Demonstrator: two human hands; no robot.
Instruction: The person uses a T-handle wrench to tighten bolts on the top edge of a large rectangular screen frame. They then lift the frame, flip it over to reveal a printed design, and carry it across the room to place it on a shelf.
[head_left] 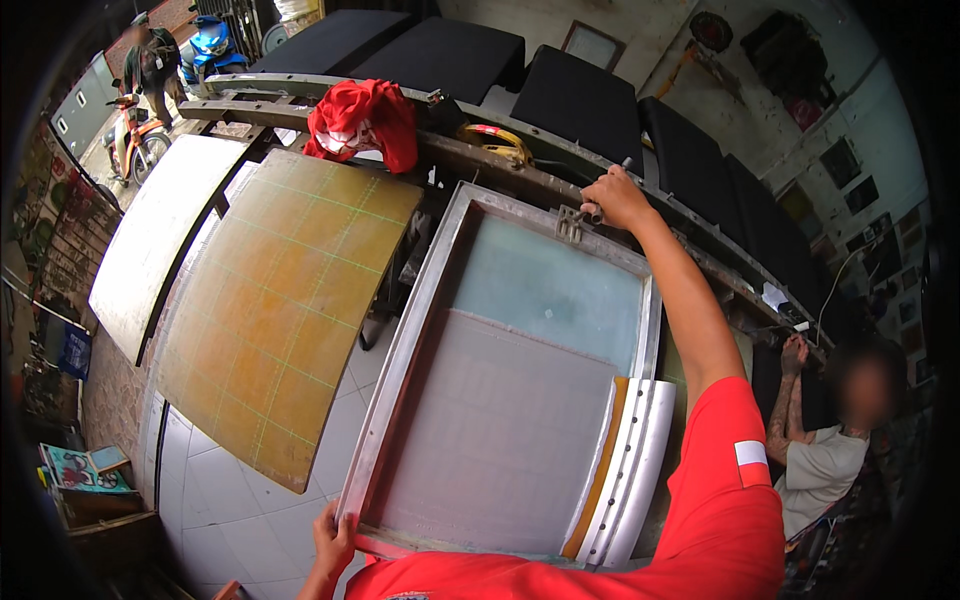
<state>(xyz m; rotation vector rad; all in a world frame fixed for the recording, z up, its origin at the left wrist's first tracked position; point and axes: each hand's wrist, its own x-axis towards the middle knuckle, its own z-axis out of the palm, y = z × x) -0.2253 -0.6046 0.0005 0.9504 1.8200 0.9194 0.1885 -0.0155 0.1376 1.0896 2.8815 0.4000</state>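
Observation:
A metal-framed printing screen (405, 330) lies before me, its mesh grey in the near part and pale blue-green in the far part. At its near left corner, my left hand (333, 540) is closed on the frame's edge. My right arm reaches across to the far side. There my right hand (615, 198) wraps round a dark bar-like handle beside a metal hinge clamp (570, 226) on the frame's far edge. Along the right side of the screen rests a squeegee (632, 470) with a silver holder and a yellow-brown blade.
A yellowish board (290, 310) with green grid lines and a white board (165, 235) stand to the left. Red cloth (362, 125) and a yellow tape roll (497, 143) sit on the far rail. Dark panels (575, 110) line the back. Another person (825, 450) is at right.

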